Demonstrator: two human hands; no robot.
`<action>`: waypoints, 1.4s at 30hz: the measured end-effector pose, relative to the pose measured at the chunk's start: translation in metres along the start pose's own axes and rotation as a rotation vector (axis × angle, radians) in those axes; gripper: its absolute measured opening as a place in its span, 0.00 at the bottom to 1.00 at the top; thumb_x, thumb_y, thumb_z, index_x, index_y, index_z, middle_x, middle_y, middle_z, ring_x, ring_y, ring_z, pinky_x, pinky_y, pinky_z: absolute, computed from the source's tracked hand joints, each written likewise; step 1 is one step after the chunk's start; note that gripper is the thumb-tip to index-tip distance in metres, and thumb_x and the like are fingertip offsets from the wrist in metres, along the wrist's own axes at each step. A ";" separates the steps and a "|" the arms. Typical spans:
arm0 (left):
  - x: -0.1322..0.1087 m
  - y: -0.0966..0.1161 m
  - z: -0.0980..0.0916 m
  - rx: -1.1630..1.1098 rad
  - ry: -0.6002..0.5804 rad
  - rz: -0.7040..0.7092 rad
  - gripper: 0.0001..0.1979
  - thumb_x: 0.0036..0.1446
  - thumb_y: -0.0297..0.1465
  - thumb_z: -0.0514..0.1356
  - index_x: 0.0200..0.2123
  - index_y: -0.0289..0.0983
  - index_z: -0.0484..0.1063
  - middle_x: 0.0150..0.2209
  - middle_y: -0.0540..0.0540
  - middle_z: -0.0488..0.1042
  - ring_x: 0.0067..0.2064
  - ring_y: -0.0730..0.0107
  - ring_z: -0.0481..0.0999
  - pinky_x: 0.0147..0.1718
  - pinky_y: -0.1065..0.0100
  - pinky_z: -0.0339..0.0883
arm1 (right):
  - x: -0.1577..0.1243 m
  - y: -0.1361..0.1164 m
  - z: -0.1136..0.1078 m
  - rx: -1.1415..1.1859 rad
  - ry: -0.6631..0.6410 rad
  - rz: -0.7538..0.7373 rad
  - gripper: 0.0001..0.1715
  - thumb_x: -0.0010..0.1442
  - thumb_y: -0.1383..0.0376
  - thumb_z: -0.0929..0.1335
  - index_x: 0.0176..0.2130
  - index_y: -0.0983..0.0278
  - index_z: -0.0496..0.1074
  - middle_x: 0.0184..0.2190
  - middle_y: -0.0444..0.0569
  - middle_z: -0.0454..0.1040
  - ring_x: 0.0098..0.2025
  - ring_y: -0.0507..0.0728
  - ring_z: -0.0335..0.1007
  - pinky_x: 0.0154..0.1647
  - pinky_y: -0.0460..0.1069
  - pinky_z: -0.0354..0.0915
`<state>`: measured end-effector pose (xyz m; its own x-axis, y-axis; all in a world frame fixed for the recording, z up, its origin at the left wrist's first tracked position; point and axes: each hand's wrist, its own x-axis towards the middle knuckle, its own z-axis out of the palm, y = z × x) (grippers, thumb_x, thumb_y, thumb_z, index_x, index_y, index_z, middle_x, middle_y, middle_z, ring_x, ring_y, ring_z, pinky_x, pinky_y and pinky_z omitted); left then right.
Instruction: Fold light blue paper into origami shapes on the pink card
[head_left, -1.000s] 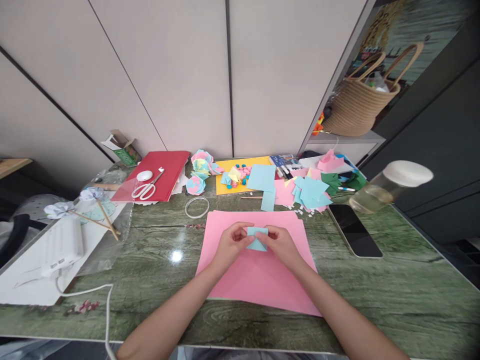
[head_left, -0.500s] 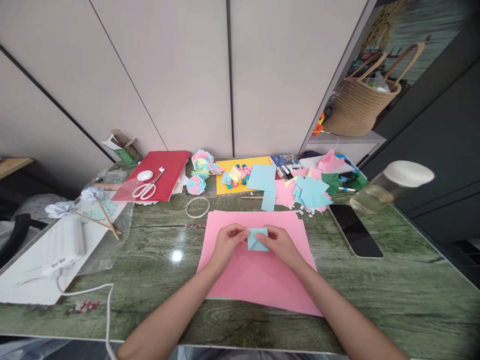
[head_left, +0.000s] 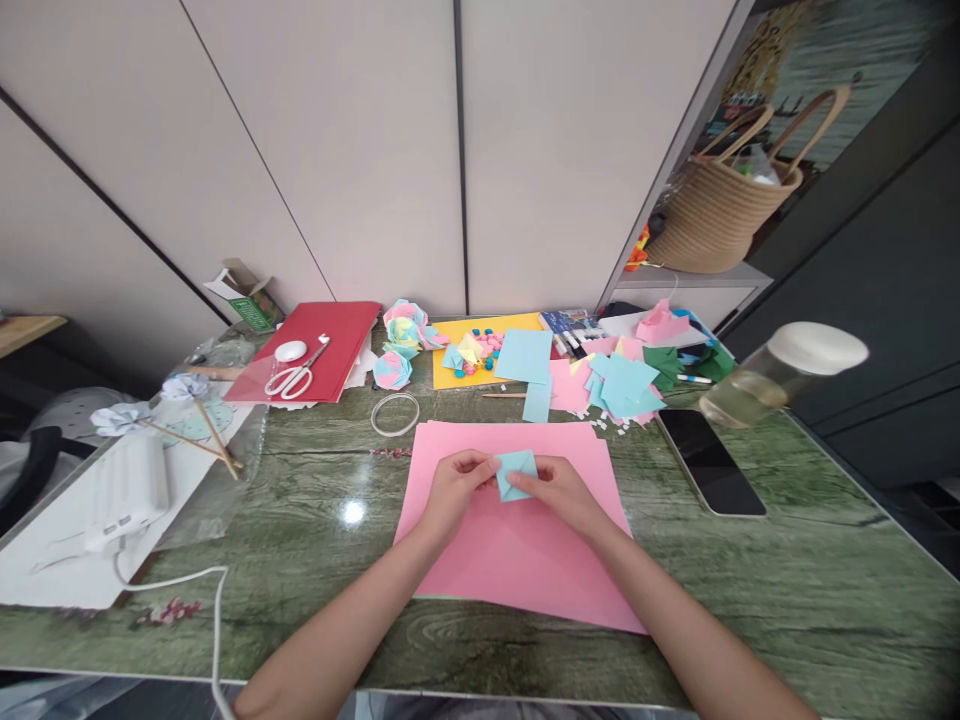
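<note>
Fingers of the left hand (head_left: 454, 488) and right hand (head_left: 564, 492) pinch the folded blue paper (head_left: 515, 463), where uneven thumb pressure could skew a crease!

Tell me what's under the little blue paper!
Pink paper shows beneath the blue paper. The left hand and right hand, holding it, cover some pink too; I can't see anything hidden there.

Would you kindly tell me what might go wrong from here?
The folded light-blue paper is pinched between the left hand and right hand, so a shifted grip might crease it askew.
The white cable hangs over the near edge of the table close to the left forearm, which could snag it.
The lidded bottle, holding liquid, stands near the smartphone; a knock might tip it over.
</note>
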<state>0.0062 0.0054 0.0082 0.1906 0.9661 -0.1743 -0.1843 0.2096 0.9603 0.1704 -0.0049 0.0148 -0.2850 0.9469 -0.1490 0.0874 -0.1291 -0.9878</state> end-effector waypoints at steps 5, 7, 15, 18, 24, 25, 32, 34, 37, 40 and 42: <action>-0.002 0.001 0.002 -0.041 -0.002 -0.024 0.10 0.44 0.36 0.64 0.23 0.34 0.73 0.21 0.50 0.70 0.24 0.75 0.67 0.26 0.73 0.59 | 0.001 0.003 0.000 -0.011 0.019 0.035 0.16 0.47 0.55 0.69 0.28 0.67 0.73 0.24 0.45 0.72 0.28 0.53 0.64 0.31 0.47 0.58; -0.002 0.001 0.002 -0.058 -0.002 -0.033 0.10 0.45 0.36 0.64 0.23 0.34 0.73 0.22 0.50 0.71 0.24 0.76 0.68 0.26 0.73 0.59 | 0.001 0.004 0.000 -0.008 0.028 0.037 0.16 0.47 0.55 0.69 0.28 0.68 0.73 0.24 0.45 0.71 0.28 0.52 0.63 0.31 0.47 0.57; -0.001 -0.001 0.001 -0.100 0.005 -0.046 0.10 0.45 0.35 0.65 0.25 0.33 0.74 0.24 0.49 0.72 0.26 0.75 0.69 0.27 0.74 0.60 | 0.001 0.009 0.000 -0.017 0.005 0.044 0.17 0.47 0.55 0.69 0.28 0.68 0.71 0.23 0.43 0.66 0.26 0.50 0.57 0.27 0.45 0.53; -0.001 -0.002 0.001 -0.109 0.009 -0.053 0.10 0.45 0.35 0.65 0.25 0.33 0.74 0.23 0.49 0.72 0.26 0.75 0.69 0.27 0.74 0.60 | 0.001 0.009 0.001 -0.013 0.012 0.042 0.17 0.48 0.55 0.69 0.28 0.68 0.71 0.22 0.43 0.65 0.25 0.50 0.56 0.27 0.45 0.53; 0.000 -0.002 0.001 -0.135 0.010 -0.071 0.10 0.45 0.35 0.64 0.26 0.33 0.74 0.26 0.48 0.74 0.28 0.73 0.70 0.29 0.73 0.61 | 0.001 0.006 0.002 -0.040 0.001 0.040 0.17 0.48 0.54 0.68 0.25 0.67 0.69 0.21 0.43 0.65 0.25 0.50 0.56 0.27 0.45 0.54; 0.000 -0.003 0.000 -0.138 0.012 -0.074 0.10 0.45 0.35 0.65 0.26 0.33 0.74 0.25 0.47 0.74 0.28 0.73 0.70 0.29 0.73 0.61 | 0.001 0.006 0.002 -0.046 0.005 0.036 0.17 0.48 0.54 0.68 0.25 0.67 0.69 0.21 0.43 0.65 0.25 0.50 0.56 0.27 0.46 0.54; 0.001 -0.005 -0.001 -0.160 0.017 -0.081 0.10 0.44 0.35 0.65 0.27 0.33 0.74 0.25 0.47 0.73 0.28 0.73 0.71 0.29 0.72 0.62 | -0.001 0.001 0.002 -0.024 -0.045 0.021 0.17 0.47 0.55 0.69 0.29 0.67 0.71 0.24 0.43 0.68 0.28 0.51 0.59 0.30 0.46 0.56; 0.002 -0.007 -0.001 -0.166 0.018 -0.083 0.10 0.44 0.35 0.65 0.27 0.33 0.74 0.25 0.47 0.73 0.28 0.72 0.71 0.29 0.72 0.62 | -0.002 0.000 0.002 -0.031 -0.043 0.016 0.16 0.48 0.56 0.69 0.29 0.67 0.71 0.24 0.43 0.69 0.28 0.52 0.60 0.30 0.46 0.56; 0.003 -0.008 -0.002 -0.175 0.019 -0.088 0.10 0.44 0.35 0.65 0.27 0.33 0.74 0.25 0.47 0.73 0.28 0.72 0.71 0.29 0.72 0.62 | -0.002 0.000 0.003 -0.045 -0.038 -0.002 0.14 0.49 0.58 0.68 0.30 0.68 0.72 0.26 0.44 0.71 0.29 0.52 0.61 0.31 0.47 0.57; 0.003 -0.008 -0.002 -0.183 0.019 -0.095 0.10 0.45 0.35 0.65 0.27 0.33 0.74 0.26 0.47 0.73 0.28 0.72 0.71 0.29 0.72 0.62 | -0.002 0.001 0.003 -0.049 -0.045 0.002 0.15 0.49 0.60 0.69 0.34 0.68 0.72 0.30 0.46 0.73 0.32 0.54 0.64 0.34 0.48 0.58; 0.003 -0.008 -0.003 -0.188 0.020 -0.100 0.10 0.45 0.35 0.65 0.28 0.33 0.74 0.26 0.46 0.74 0.29 0.72 0.71 0.30 0.72 0.62 | -0.002 0.001 0.003 -0.065 -0.036 0.008 0.15 0.49 0.61 0.69 0.35 0.68 0.72 0.31 0.47 0.74 0.33 0.55 0.65 0.34 0.48 0.59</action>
<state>0.0054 0.0067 -0.0004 0.1978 0.9415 -0.2727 -0.3427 0.3271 0.8807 0.1686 -0.0076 0.0136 -0.3182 0.9346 -0.1592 0.1509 -0.1158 -0.9817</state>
